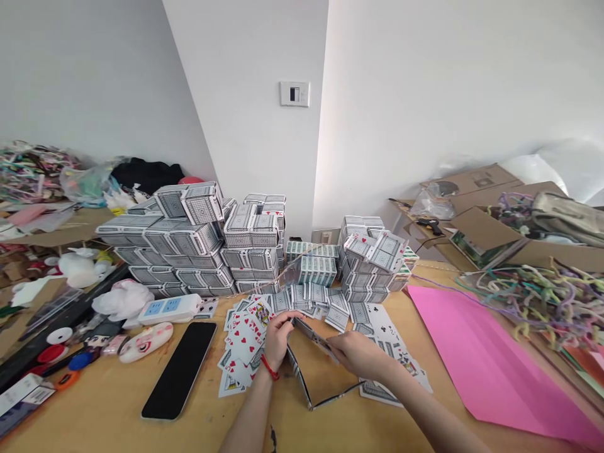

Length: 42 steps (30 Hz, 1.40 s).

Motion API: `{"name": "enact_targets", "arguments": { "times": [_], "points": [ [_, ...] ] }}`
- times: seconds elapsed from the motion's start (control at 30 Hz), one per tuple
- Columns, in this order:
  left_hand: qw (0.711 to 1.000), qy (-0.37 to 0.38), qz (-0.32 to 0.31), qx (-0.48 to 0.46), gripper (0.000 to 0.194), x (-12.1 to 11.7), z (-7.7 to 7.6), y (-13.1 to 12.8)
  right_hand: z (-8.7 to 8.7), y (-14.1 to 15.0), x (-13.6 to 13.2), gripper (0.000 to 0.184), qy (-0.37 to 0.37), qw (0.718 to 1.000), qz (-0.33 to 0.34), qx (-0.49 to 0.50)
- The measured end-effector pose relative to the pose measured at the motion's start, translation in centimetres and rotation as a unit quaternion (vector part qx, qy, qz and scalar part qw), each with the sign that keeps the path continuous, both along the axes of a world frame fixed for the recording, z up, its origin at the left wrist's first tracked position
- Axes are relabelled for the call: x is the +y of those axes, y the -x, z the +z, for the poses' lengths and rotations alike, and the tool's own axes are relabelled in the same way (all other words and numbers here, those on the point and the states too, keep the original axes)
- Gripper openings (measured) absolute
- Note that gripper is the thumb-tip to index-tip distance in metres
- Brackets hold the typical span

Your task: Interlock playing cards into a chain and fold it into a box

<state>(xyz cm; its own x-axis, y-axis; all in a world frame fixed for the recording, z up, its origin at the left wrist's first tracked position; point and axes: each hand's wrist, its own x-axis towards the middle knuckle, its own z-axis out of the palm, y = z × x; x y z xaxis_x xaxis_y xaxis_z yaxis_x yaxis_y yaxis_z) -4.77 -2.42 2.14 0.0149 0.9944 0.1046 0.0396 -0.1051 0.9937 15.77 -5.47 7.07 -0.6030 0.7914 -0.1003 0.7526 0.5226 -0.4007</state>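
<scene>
Wooden table (202, 434) seen from above; clock directions run from the card frame (311, 333), an open, bent strip of joined playing cards low at ctr. L hand (282, 333), w/ a red bracelet (270, 369) on its wrist, pinches the frame's corner at 11 o'clock; R hand (349, 352) grasps the same far side at abt 1. Loose cards (243, 340) fan out, mostly face up, at 10; more cards (384, 321), mixed face up & down, lie at 2. Big stack of card blocks (179, 251) at 10, smaller stack (365, 277) at 1, green-patterned blocks (318, 270) btwn them at 12. Black phone (179, 371) at 9, power strip (170, 309) beyond it; pink sheet (491, 371) at 3.
</scene>
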Motion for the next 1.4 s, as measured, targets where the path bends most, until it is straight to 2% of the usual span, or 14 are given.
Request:
{"name": "enact_targets", "arguments": {
  "times": [0.37,1.03,1.23,1.4],
  "points": [
    [1.000,-0.001,0.020,-0.013,0.031,-0.2,0.3,0.0,-1.4,1.1,-0.3,0.026,-0.023,1.000,-0.018,0.000],
    [1.000,-0.009,-0.013,-0.019,0.033,-0.3,0.2,-0.4,-1.0,2.6,0.5,0.023,-0.024,0.999,-0.001,-0.044],
    [1.000,-0.002,-0.009,-0.023,0.033,-0.2,0.2,-0.4,-0.6,3.1,0.7,0.018,-0.014,0.997,-0.018,-0.074],
    [1.000,-0.002,-0.007,-0.019,0.033,-0.3,0.4,-0.6,-0.2,3.5,0.7,0.025,-0.011,0.995,-0.038,-0.093]
  ]
}}
